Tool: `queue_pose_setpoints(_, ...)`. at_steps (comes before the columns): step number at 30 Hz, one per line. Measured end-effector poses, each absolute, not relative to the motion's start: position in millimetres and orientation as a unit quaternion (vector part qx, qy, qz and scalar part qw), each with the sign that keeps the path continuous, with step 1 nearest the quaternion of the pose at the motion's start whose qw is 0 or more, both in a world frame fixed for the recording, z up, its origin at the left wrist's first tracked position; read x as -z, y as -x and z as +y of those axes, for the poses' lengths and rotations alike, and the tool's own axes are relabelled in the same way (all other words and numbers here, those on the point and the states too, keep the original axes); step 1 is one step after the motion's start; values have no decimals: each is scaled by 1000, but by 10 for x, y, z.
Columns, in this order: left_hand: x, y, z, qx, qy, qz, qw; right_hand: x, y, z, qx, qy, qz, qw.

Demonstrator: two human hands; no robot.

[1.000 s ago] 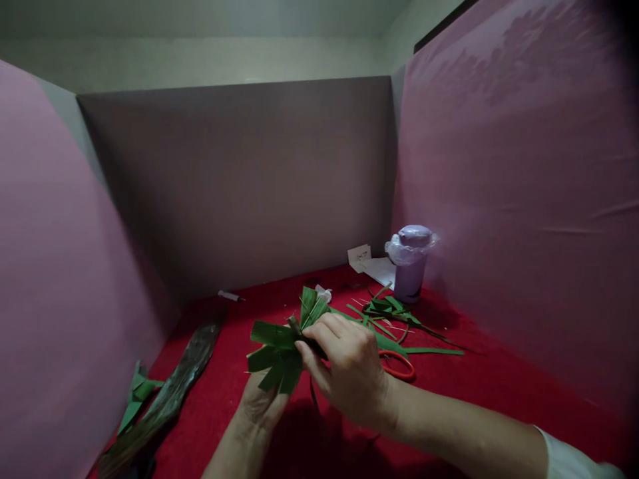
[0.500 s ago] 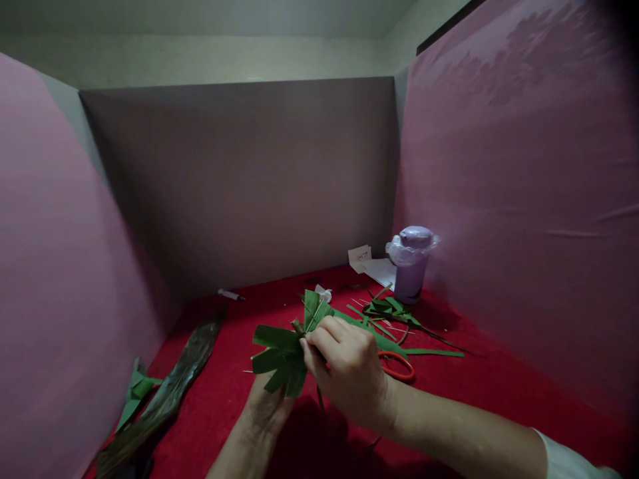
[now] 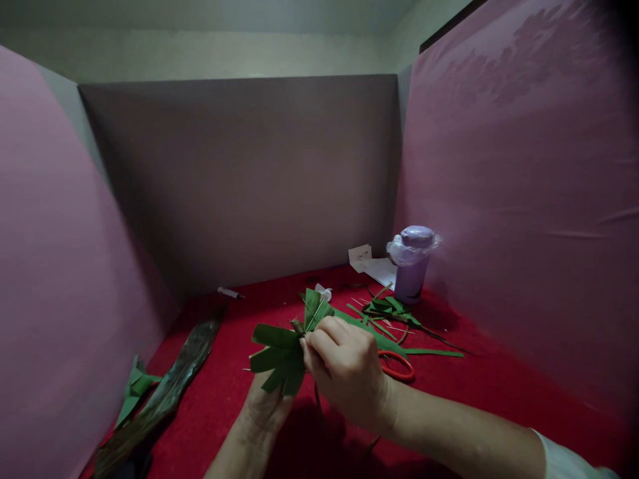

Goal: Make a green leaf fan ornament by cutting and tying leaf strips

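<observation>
A bundle of cut green leaf strips [image 3: 277, 359], fanned out around a brownish stub, is held above the red cloth. My left hand [image 3: 269, 402] grips it from below, its fingers mostly hidden behind the strips. Thumb and fingers of my right hand [image 3: 342, 362] are closed in a pinch at the bundle's middle, beside the stub. What lies between those fingertips is hidden. Just past my right wrist, the red handle of a pair of scissors [image 3: 398, 366] shows, its blades out of sight. A long green leaf [image 3: 387, 341] lies behind that hand.
Leaf scraps [image 3: 392, 309] and thin pins lie toward the right, near a purple tumbler [image 3: 412, 269] wrapped in plastic. White papers [image 3: 379, 271] lie behind. On the left are a long dark dried leaf [image 3: 174, 386], a folded green leaf [image 3: 134, 386] and a syringe-like tube [image 3: 228, 292]. Pink and grey panels enclose three sides.
The bundle's lower-left strips have shifted very slightly up and left. Both hands keep the same hold, and the other objects lie where they were.
</observation>
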State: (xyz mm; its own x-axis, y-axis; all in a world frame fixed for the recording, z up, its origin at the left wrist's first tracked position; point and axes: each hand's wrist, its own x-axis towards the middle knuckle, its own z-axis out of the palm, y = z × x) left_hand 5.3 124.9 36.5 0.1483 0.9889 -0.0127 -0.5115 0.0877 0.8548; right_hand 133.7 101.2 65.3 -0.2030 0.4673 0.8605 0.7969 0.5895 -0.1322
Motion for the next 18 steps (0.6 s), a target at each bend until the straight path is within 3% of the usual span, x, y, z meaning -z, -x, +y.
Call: queue_pose_setpoints(18,-446,-90,1272,-596,-316,282,682,-624,-1331,1080,178,428,-749,474)
